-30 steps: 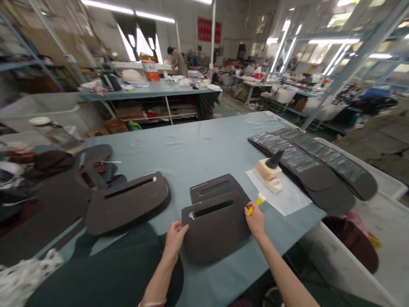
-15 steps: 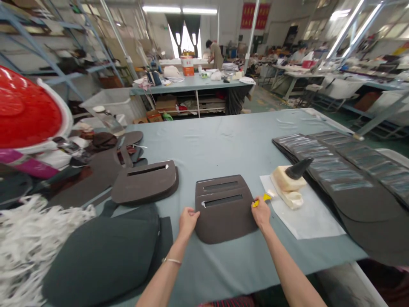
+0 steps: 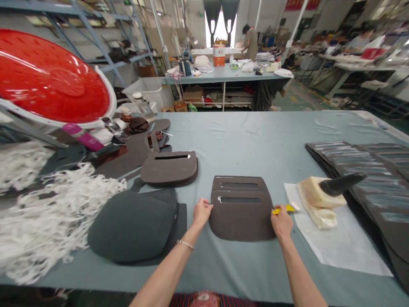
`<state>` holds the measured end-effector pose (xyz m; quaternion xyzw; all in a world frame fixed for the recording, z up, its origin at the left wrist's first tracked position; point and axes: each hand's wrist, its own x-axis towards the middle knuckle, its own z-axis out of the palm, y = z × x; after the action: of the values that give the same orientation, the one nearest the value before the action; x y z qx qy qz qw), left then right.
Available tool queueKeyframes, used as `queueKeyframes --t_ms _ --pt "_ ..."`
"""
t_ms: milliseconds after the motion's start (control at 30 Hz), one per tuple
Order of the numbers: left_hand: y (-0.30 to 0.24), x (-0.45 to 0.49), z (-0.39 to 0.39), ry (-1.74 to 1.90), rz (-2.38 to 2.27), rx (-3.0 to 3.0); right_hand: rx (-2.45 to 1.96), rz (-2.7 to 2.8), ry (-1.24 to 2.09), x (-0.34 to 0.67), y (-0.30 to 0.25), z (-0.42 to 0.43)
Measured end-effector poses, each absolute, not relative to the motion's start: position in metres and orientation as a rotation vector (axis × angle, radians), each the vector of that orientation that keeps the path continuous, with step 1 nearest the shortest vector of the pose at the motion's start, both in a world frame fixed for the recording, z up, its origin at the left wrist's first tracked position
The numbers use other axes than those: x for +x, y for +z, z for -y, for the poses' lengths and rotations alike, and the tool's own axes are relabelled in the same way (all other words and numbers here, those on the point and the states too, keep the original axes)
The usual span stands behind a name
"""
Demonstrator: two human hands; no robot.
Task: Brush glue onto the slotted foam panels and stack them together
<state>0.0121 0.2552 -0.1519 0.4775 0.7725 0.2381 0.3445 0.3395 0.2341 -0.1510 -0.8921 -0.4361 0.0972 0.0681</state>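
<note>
We rest our left hand point(image 3: 202, 212) on the near left edge of the dark brown foam panels point(image 3: 241, 224), its fingers point(image 3: 207, 207) lightly spread and holding nothing, while our right hand point(image 3: 281, 221) sits at their right edge, its fingers point(image 3: 281, 215) closed around a small yellow tool point(image 3: 283, 210) whose exact kind we cannot tell. The panels lie flat near the front edge of the grey-blue cloth-covered surface point(image 3: 255, 136), about midway along it, and seem to be two layers, each with a long slot. A third rounded brown foam panel point(image 3: 169, 168) lies to our left, its slot also bare, beside a dark grey padded cushion point(image 3: 132, 226) and a heap of white shredded strips point(image 3: 47, 217). To our right, a cream foam block point(image 3: 316, 198) with a black cone point(image 3: 340, 184) sits on a white sheet point(image 3: 335, 245), beside a long stack of dark panels point(image 3: 361, 179) that already carry glossy clear strips, which the panels before us do not yet show
</note>
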Motion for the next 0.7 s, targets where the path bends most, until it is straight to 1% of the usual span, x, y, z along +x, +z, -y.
queueKeyframes --t_ms 500,700 --pt "-0.164 0.01 -0.266 0.539 -2.089 1.162 -2.727 1.293 0.264 0.337 -0.15 -0.237" --pt "-0.16 0.012 -0.265 0.504 -2.094 1.192 -2.715 1.33 0.236 0.334 -0.144 -0.235"
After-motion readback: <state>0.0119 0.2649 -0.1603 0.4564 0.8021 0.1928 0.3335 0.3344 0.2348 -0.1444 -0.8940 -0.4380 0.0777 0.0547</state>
